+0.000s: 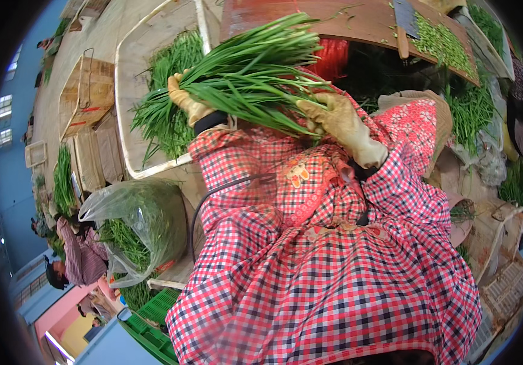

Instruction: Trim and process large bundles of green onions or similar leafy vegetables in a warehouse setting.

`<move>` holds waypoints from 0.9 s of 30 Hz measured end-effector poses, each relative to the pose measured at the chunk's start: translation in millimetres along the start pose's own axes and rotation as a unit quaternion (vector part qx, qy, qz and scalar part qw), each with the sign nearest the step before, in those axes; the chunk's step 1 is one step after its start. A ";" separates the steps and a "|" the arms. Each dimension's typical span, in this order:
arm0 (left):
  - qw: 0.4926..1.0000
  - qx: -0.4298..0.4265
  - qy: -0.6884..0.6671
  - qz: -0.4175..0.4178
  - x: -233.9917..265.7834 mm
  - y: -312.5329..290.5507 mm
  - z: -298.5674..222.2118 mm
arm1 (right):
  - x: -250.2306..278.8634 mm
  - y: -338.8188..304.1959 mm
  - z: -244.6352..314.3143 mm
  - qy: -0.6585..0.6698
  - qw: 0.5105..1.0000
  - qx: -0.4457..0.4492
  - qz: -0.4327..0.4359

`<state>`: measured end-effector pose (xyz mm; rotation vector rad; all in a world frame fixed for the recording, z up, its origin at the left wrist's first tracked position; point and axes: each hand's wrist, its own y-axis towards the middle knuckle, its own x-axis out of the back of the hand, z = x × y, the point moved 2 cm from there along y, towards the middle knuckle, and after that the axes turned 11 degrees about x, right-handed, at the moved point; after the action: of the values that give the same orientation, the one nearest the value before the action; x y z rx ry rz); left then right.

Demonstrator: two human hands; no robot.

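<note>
At the far left stands a yellowish crate (87, 100), and nearer the wearer a clear plastic bag (167, 213) bulges with loose greens. To its right, a white crate (129, 143) holds more green stalks (182, 52). The left hand (190, 102), gloved, is over this crate, wrapped round the left part of a big bundle of long green leaves (255, 67). The bundle is held up across the wearer's front, above the checked clothing (310, 286), fanned and uneven. The gloved right hand (334, 118) is closed on stalks at its lower right edge; how many it pinches is hard to make out. Farther right, a cleaver (405, 17) lies on the brown worktop (340, 21) beside chopped pale-green bits (441, 45).

The step in hand looks like sorting or evening the bundle. The next move seems to call for a steady left grip while the right draws stray stalks out or into line, without bruising the leaves.
</note>
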<state>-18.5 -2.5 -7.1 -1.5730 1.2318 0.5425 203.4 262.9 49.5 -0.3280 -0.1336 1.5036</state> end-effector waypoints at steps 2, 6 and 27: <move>0.999 0.009 -0.038 0.037 -8.5 -5.9 6.5 | 8.3 -8.6 10.1 -0.167 0.981 0.092 0.022; 0.998 0.015 -0.042 -0.034 -4.5 -5.9 4.9 | -6.3 -29.2 14.4 -0.317 0.912 0.260 -0.028; 0.992 -0.018 0.103 -0.077 0.0 -6.8 1.6 | -5.3 6.9 -1.9 -0.152 0.971 0.162 -0.092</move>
<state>-12.0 -1.4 -4.8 -1.7724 1.2463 0.3108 196.9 257.7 46.2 0.1745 -0.1537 1.3551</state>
